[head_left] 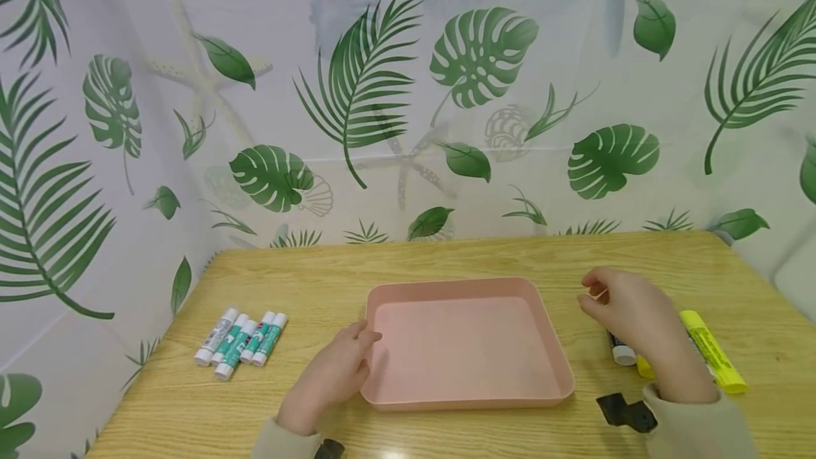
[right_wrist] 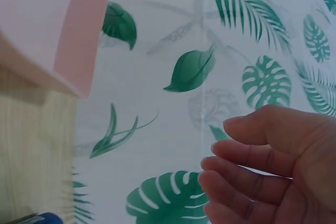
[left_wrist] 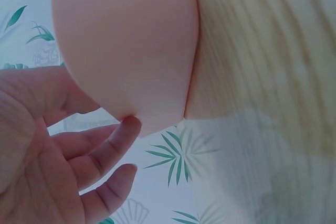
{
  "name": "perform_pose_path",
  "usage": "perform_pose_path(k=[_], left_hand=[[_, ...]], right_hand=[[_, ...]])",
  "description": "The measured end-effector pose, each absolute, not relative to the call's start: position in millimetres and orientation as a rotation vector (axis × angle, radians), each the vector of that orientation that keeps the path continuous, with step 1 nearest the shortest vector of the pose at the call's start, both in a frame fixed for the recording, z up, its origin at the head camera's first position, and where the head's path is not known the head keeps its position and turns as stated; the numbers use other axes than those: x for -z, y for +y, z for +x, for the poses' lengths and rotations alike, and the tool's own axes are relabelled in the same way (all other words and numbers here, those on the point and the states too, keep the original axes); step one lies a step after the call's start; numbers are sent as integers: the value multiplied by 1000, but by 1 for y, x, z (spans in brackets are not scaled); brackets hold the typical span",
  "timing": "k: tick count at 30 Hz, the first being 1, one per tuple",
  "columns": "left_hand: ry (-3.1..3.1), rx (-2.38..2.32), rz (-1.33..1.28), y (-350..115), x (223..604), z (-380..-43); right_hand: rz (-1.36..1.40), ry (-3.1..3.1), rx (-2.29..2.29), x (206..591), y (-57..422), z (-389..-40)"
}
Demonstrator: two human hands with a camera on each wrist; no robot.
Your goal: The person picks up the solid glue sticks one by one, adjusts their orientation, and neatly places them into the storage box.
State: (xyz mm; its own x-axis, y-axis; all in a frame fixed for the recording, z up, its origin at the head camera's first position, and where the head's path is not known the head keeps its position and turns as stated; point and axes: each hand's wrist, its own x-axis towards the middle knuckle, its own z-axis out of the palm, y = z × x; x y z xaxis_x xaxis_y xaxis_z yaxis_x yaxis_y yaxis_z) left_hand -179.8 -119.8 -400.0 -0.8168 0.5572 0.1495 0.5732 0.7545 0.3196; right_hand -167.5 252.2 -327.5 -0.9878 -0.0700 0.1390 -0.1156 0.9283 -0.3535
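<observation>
Wood-grained tabletop (head_left: 446, 261) bears a matte pink tray (head_left: 459, 346), rectangular, shallow and round-cornered. Its left rim meets the fingers of the left hand (head_left: 334, 367); whether they pinch it, I cannot tell. Apart from its right side, the right hand (head_left: 627, 307) hovers, fingers loosely bent, thumb gap narrow, near a yellow tube (head_left: 710, 351). White-capped glue sticks (head_left: 237, 349) lie left of the tray.
</observation>
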Motion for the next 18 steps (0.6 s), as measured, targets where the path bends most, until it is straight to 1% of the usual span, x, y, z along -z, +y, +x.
perform_pose_path(k=[9, 18], left_hand=[[-2855, 499, -943, -121, 401, -180], [-2922, 448, -853, -121, 399, -181]], right_hand=[[30, -3052, -524, 348, 273, -180], [-132, -3174, -549, 365, 287, -185]])
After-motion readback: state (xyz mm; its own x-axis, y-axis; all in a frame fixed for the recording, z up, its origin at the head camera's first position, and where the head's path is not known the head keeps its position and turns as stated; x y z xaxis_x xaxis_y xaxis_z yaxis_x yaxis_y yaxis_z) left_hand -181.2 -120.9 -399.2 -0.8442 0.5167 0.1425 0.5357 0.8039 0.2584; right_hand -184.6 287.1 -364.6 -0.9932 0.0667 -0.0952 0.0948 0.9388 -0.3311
